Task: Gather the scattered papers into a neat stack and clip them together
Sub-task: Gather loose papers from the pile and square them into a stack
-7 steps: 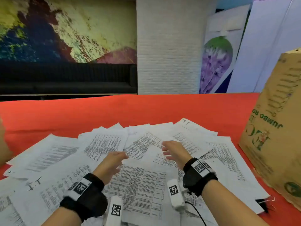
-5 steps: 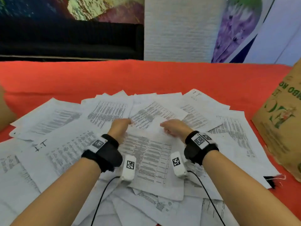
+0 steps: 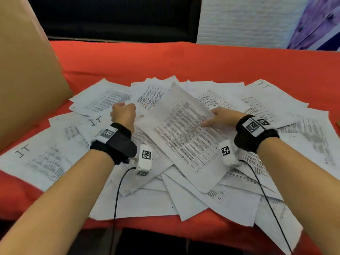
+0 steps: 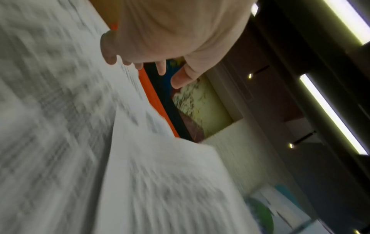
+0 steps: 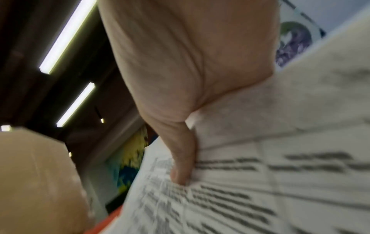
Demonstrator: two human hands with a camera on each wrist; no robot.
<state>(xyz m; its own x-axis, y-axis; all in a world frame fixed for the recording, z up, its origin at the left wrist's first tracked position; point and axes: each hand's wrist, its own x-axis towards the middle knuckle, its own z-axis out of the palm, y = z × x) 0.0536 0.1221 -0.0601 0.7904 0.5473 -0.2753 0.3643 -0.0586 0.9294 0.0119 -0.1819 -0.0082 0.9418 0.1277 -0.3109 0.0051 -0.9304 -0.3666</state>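
Note:
Several printed white papers [image 3: 276,111] lie scattered and overlapping on the red table [image 3: 184,61]. My right hand [image 3: 214,117] pinches the right edge of one printed sheet [image 3: 180,129] and holds it tilted above the pile. In the right wrist view its thumb [image 5: 183,164] lies on top of that sheet [image 5: 260,182], with the other fingers hidden beneath. My left hand [image 3: 122,109] hovers just left of the lifted sheet, loosely curled. The left wrist view shows the left hand's fingertips [image 4: 161,68] apart above the blurred papers [image 4: 60,110], holding nothing. No clip is visible.
A tall brown cardboard box [image 3: 27,70] stands at the table's left, close to the papers, and also shows in the right wrist view [image 5: 36,182]. Some sheets overhang the table's front edge [image 3: 165,229]. Cables run from both wrist cameras. Bare red cloth lies beyond the papers.
The view has tilted down. My right hand has taken hold of the central sheet and raised its edge, turning it. The left hand has slid left, off that sheet.

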